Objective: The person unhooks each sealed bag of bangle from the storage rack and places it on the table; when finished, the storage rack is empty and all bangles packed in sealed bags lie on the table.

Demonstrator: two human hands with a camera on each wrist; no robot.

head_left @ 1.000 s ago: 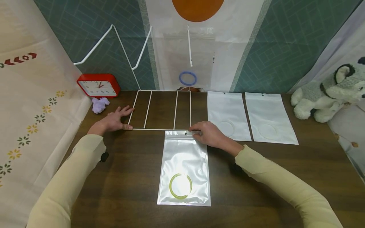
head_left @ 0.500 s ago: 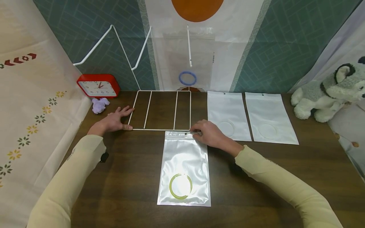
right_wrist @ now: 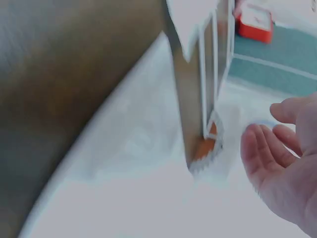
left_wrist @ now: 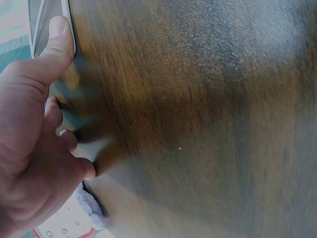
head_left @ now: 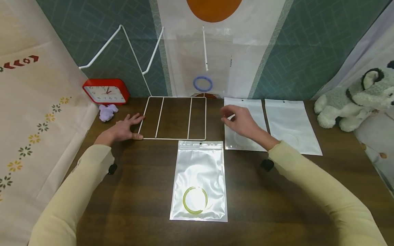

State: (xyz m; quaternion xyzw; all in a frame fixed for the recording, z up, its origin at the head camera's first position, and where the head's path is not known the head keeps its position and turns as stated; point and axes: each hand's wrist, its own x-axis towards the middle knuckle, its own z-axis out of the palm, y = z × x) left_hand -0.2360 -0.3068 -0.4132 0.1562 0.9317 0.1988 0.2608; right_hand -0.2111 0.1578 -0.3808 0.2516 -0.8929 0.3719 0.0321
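Observation:
My left hand (head_left: 124, 130) rests with spread fingers on the left side of a white wire rack's base (head_left: 173, 139), thumb at its front corner. Raised above the left of two white zip pouches (head_left: 246, 143) is my right hand (head_left: 241, 122), fingers loosely bent and a gap between thumb and fingertips (right_wrist: 251, 144). It holds nothing. In front of the rack lies a silver zip pouch (head_left: 201, 164) showing a yellow-green ring (head_left: 184, 201). From the rack's right hook (head_left: 205, 51) hangs a clear pouch (head_left: 191, 61) with a blue ring (head_left: 202, 84).
The second white pouch (head_left: 292, 123) lies farther right. A red clock (head_left: 120, 90) and a small purple plush toy (head_left: 107, 112) stand behind my left hand. At the far right sits a grey and white plush dog (head_left: 347, 106). Bare wood tabletop (head_left: 138, 198) surrounds the silver pouch.
My right hand has left the top right corner of the silver pouch and moved up and right, over the nearer white pouch. The left hand has stayed on the rack.

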